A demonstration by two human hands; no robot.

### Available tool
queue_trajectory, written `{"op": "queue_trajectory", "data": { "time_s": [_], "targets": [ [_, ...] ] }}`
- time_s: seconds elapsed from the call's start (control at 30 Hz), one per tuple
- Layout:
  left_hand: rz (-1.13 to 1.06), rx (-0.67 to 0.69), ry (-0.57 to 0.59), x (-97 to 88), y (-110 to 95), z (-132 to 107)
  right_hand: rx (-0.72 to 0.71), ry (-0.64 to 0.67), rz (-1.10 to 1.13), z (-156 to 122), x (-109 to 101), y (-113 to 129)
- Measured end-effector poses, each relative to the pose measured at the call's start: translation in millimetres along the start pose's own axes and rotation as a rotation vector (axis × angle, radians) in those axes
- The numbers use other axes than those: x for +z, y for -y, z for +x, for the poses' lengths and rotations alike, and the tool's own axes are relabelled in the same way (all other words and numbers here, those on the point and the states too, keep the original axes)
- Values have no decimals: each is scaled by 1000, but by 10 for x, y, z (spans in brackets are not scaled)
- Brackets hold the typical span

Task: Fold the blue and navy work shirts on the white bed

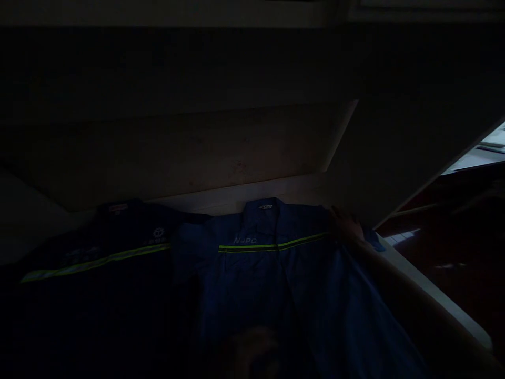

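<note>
A blue work jacket (252,284) with a yellow-green reflective stripe and pale chest lettering lies spread front up, its collar away from me. My right hand (349,223) reaches along the right side and rests on the jacket's right shoulder area, fingers seemingly laid flat. Blue cloth shows past the wrist. Low in the middle, my left hand (254,345) is a dim, blurred shape over the jacket's front; its fingers cannot be made out. A darker navy work jacket (118,284) with a similar stripe and a gear-like emblem lies alongside on the left.
The scene is very dark. A recessed panel (221,152) stands behind the collars, with a pale ledge (221,197) at its foot. At right are a slanting side panel (410,131), the surface's pale rounded edge (434,295) and a reddish, shiny floor (453,258).
</note>
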State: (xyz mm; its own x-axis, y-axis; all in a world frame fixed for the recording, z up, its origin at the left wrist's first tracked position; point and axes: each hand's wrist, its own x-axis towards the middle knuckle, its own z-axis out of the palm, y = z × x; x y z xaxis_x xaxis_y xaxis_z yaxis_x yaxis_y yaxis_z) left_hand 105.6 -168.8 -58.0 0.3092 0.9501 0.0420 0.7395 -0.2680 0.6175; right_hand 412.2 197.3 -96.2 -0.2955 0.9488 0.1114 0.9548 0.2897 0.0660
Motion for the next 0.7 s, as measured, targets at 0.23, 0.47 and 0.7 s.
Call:
{"op": "queue_trajectory", "data": {
  "time_s": [0.23, 0.47, 0.7],
  "targets": [
    [-338, -935, -758, -1354, 1406, 254, -303, -137, 487, -690, -212, 1371],
    [-655, -1163, -694, -1515, 1869, 151, -569, 14, 640, -1056, -430, 2874],
    [-691, -1083, -653, -1441, 1802, 140, -592, 47, 563, -1075, -264, 3484]
  ]
}}
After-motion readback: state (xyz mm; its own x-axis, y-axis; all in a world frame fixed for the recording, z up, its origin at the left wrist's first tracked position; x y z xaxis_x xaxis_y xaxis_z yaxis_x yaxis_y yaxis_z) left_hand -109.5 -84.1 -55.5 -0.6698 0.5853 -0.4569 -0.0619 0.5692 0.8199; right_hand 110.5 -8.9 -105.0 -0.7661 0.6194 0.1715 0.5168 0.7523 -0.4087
